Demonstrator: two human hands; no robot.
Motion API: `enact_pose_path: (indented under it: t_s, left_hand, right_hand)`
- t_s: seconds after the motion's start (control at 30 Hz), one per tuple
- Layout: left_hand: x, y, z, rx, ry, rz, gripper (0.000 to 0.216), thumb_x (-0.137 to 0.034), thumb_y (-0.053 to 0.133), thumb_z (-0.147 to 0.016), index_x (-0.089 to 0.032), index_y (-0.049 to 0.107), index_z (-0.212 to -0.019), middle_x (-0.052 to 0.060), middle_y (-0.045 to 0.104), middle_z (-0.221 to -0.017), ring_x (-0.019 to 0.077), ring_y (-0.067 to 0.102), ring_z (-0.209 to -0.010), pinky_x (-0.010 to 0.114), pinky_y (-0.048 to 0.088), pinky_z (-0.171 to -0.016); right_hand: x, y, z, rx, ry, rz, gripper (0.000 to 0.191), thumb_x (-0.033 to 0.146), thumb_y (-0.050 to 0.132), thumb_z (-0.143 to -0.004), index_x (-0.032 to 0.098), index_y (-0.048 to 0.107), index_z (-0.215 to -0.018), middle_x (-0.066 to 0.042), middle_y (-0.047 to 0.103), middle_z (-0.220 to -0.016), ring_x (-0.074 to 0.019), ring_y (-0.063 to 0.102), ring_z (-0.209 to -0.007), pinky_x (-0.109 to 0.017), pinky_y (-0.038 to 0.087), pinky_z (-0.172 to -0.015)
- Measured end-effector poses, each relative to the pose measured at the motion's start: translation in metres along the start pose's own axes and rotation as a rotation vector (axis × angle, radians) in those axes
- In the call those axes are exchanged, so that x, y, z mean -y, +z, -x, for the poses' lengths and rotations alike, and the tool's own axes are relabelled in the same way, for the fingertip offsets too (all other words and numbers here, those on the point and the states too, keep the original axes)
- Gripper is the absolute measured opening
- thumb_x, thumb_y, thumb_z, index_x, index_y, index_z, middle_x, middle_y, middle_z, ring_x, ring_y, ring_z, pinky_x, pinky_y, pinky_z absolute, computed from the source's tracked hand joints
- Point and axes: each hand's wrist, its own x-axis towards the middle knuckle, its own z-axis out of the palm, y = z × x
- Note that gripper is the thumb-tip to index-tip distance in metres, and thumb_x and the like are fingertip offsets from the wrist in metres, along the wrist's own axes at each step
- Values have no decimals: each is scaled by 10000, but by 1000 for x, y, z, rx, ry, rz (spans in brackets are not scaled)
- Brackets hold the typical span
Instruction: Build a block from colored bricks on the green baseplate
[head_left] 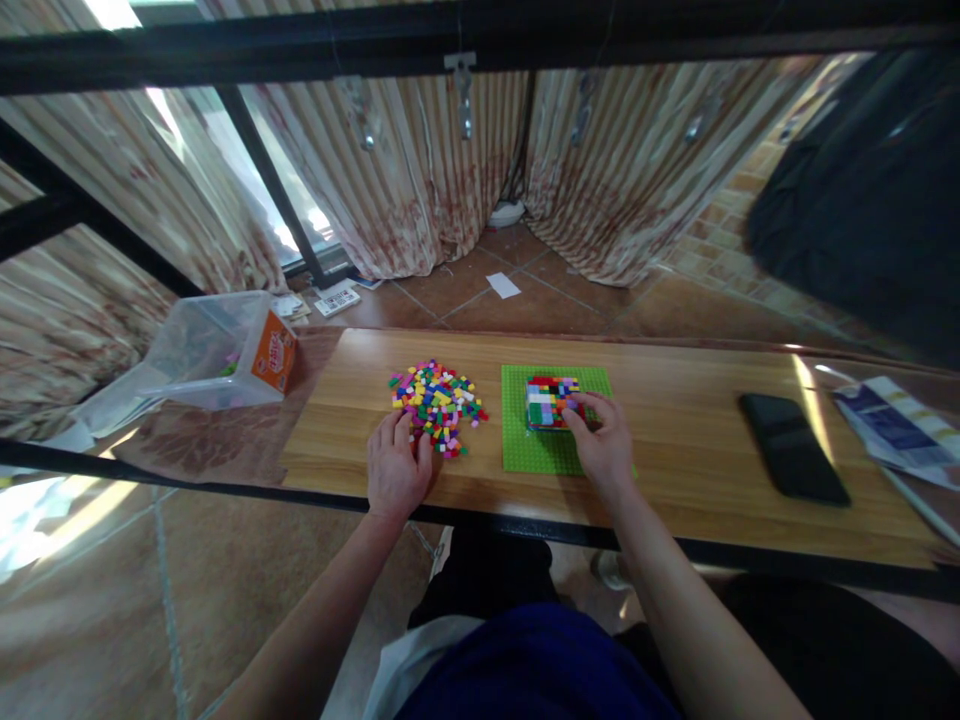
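A green studded baseplate [516,440] lies on the wooden table. On it sits a low, roughly rectangular build of small multicoloured toy bricks [546,402], with white, green, red and blue parts showing. My right hand [604,445] reaches over the plate's right side, thumb and forefinger bent together at the build's right edge; whether a loose brick is between them is hidden. To the left is a heap of loose toy bricks [439,395] in many colours. My left hand [397,465] rests at the heap's near left edge, fingers lightly bent, thumb apart.
A black phone [795,447] lies on the table's right part, near printed papers [900,420]. Off the left end stands a clear plastic bin [202,350] with an orange label. A dark bar [480,30] with hanging clips crosses above, before striped curtains [420,180].
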Motion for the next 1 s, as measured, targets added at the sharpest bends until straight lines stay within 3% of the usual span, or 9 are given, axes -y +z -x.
enact_pose_path:
  t_s: [0.3, 0.73, 0.87, 1.0]
  left_hand:
    - [-1, -1, -1, -2, 1, 4, 441, -340, 484, -926, -88, 575, -1276, 194, 598, -1285, 321, 529, -1236, 473, 421, -1062]
    - [0, 1, 0, -3, 5, -4, 437, -339, 485, -922, -98, 573, -1276, 192, 595, -1284, 329, 530, -1234, 483, 420, -1066]
    - [0, 1, 0, -7, 13, 1, 437, -341, 482, -924, -96, 571, -1275, 193, 590, -1290, 330, 530, -1238, 482, 421, -1066]
    - [0, 1, 0, -2, 8, 11, 432, -337, 478, -925, -95, 570, -1271, 194, 586, -1298, 325, 533, -1237, 484, 421, -1066]
  right_hand:
    - [6, 10, 2, -29, 40, 80, 390, 445, 669, -805, 168, 672, -1080, -124, 667, -1084, -263, 608, -1020, -479, 453, -960]
    - [20, 14, 6, -14, -69, 217, 315, 376, 561, -879, 155, 657, -1082, -154, 658, -1070, -274, 580, -1045, -471, 467, -940]
    - [16, 9, 4, -5, -49, 166, 366, 421, 577, -869, 149, 648, -1104, -158, 657, -1089, -269, 593, -1037, -475, 467, -949]
    - [19, -3, 6, -107, -35, 94, 351, 438, 511, -916, 169, 641, -1101, -131, 669, -1065, -235, 618, -943, -439, 500, -875]
